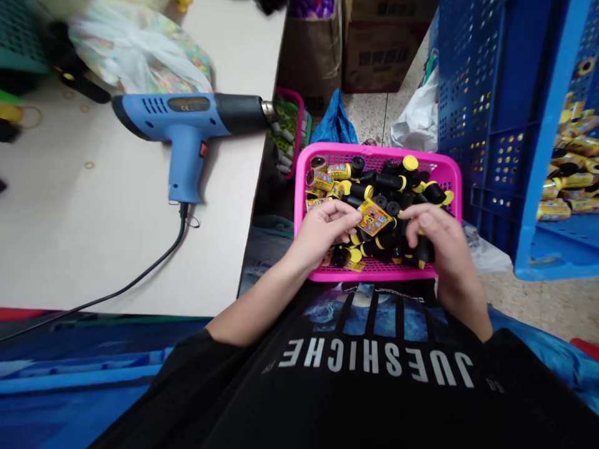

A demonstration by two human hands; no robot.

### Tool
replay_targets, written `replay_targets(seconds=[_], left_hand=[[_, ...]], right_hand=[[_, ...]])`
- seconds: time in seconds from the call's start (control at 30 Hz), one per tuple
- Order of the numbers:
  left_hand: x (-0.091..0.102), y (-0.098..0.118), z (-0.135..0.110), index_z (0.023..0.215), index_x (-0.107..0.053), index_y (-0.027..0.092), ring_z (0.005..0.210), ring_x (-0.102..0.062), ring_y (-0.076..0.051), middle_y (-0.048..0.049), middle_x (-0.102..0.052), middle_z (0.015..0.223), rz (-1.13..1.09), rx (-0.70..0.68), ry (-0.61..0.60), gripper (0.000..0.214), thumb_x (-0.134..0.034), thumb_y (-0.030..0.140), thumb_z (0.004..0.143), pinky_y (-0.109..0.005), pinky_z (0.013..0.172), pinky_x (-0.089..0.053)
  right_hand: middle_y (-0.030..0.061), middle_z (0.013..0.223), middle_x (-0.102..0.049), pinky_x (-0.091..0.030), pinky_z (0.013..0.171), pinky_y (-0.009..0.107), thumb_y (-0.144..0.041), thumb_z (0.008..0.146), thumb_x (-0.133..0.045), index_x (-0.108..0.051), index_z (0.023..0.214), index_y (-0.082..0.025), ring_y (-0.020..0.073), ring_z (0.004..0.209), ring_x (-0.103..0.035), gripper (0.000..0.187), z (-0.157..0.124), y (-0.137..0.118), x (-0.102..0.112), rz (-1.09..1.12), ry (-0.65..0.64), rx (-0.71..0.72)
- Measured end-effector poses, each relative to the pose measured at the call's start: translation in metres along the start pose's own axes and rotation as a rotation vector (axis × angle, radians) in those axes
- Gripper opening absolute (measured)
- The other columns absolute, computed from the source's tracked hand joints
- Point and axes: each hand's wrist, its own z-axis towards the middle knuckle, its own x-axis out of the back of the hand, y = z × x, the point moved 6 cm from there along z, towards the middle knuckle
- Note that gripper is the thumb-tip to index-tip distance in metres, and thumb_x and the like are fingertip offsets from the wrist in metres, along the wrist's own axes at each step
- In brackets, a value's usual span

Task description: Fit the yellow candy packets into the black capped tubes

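The left hand [322,234] and right hand [433,240] are held side by side, palms down, fingers curled inward and nearly meeting, with the left forearm [253,299] and right forearm [463,305] angling in.

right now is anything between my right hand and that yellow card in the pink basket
Nothing visible stands in the way. The right hand is just beside the yellow printed card, whose other edge the left hand touches. The card lies on top of the black-and-yellow tubes in the pink basket.

Bright even light, soft shadows, curved fisheye edges.
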Motion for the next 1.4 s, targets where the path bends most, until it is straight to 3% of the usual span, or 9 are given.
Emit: replay_targets(seconds=[0.17, 0.3, 0.47, 0.67, 0.8, 0.9, 0.97, 1.13, 1.4], left_hand=[[-0.006, 0.003, 0.000, 0.074, -0.069, 0.017, 0.047, -0.050, -0.006, 0.0040, -0.062, 0.058, -0.089, 0.027, -0.022, 0.036, -0.094, 0.041, 0.063, -0.018, 0.047, -0.039], [-0.004, 0.006, -0.002, 0.077, -0.069, 0.018, 0.054, -0.056, -0.008, 0.0031, -0.065, 0.062, -0.130, -0.077, 0.066, 0.034, -0.092, 0.041, 0.067, -0.020, 0.053, -0.044], [-0.012, 0.010, -0.006, 0.076, -0.070, 0.016, 0.059, -0.054, -0.006, 0.0032, -0.065, 0.066, -0.064, -0.169, 0.080, 0.030, -0.090, 0.037, 0.072, -0.019, 0.059, -0.045], [-0.025, 0.000, -0.003, 0.103, -0.069, 0.019, 0.074, -0.069, -0.010, 0.0030, -0.074, 0.080, -0.317, -0.128, 0.039, 0.050, -0.096, 0.032, 0.063, -0.022, 0.075, -0.056], [-0.013, -0.001, 0.000, 0.099, -0.077, 0.019, 0.073, -0.071, -0.011, 0.0004, -0.078, 0.083, -0.248, -0.147, 0.111, 0.037, -0.092, 0.036, 0.070, -0.024, 0.076, -0.057], [-0.004, 0.008, -0.001, 0.093, -0.083, 0.020, 0.087, -0.075, -0.017, -0.0040, -0.082, 0.093, -0.072, -0.188, 0.100, 0.028, -0.090, 0.038, 0.072, -0.029, 0.087, -0.058], [0.000, 0.015, -0.002, 0.090, -0.085, 0.021, 0.094, -0.075, -0.020, -0.0058, -0.083, 0.097, 0.034, -0.233, 0.086, 0.025, -0.089, 0.039, 0.073, -0.031, 0.093, -0.058], [-0.002, 0.020, -0.004, 0.094, -0.086, 0.021, 0.095, -0.076, -0.022, -0.0078, -0.083, 0.103, 0.063, -0.227, 0.053, 0.028, -0.086, 0.042, 0.075, -0.031, 0.089, -0.059], [0.001, 0.013, -0.005, 0.094, -0.086, 0.020, 0.063, -0.066, -0.011, -0.0059, -0.083, 0.088, -0.006, -0.097, 0.047, 0.032, -0.088, 0.044, 0.073, -0.022, 0.060, -0.052]], right_hand=[[-0.0040, 0.059, -0.060, -0.042, 0.059, 0.031, -0.076, 0.082, -0.066, -0.071, 0.122, -0.022, 0.0155, 0.058, -0.054, 0.067, 0.013, 0.008, -0.031, -0.022, -0.145, -0.100], [-0.0039, 0.061, -0.059, -0.045, 0.063, 0.032, -0.074, 0.085, -0.063, -0.069, 0.127, -0.024, 0.0166, 0.062, -0.055, 0.066, 0.022, 0.013, -0.039, 0.087, -0.178, -0.128], [-0.0017, 0.074, -0.059, -0.045, 0.073, 0.032, -0.054, 0.079, -0.080, -0.074, 0.077, -0.023, 0.0147, 0.071, -0.055, 0.032, 0.028, 0.013, -0.036, 0.074, -0.029, -0.009], [-0.0019, 0.075, -0.053, -0.043, 0.074, 0.030, -0.054, 0.077, -0.083, -0.057, 0.058, -0.021, 0.0138, 0.074, -0.050, 0.047, 0.024, 0.017, -0.044, 0.187, 0.060, 0.032], [-0.0012, 0.074, -0.052, -0.043, 0.067, 0.030, -0.053, 0.089, -0.068, -0.065, 0.076, -0.024, 0.0147, 0.068, -0.048, 0.032, 0.021, 0.016, -0.038, 0.414, 0.035, -0.070], [-0.0018, 0.078, -0.053, -0.049, 0.069, 0.030, -0.037, 0.078, -0.069, -0.065, 0.089, -0.027, 0.0154, 0.072, -0.053, 0.015, 0.021, 0.009, -0.023, 0.712, 0.032, -0.144], [-0.0020, 0.086, -0.057, -0.054, 0.077, 0.030, -0.026, 0.070, -0.071, -0.064, 0.092, -0.029, 0.0152, 0.079, -0.058, 0.023, 0.022, 0.001, -0.013, 0.774, 0.035, -0.132], [-0.0022, 0.104, -0.067, -0.056, 0.087, 0.025, -0.026, 0.075, -0.083, -0.067, 0.105, -0.031, 0.0130, 0.094, -0.064, 0.035, 0.023, -0.003, -0.008, 0.588, 0.039, -0.027], [-0.0016, 0.093, -0.075, -0.058, 0.083, 0.027, -0.040, 0.073, -0.091, -0.063, 0.107, -0.030, 0.0145, 0.088, -0.071, 0.045, 0.025, 0.013, -0.005, 0.377, -0.016, 0.024]])
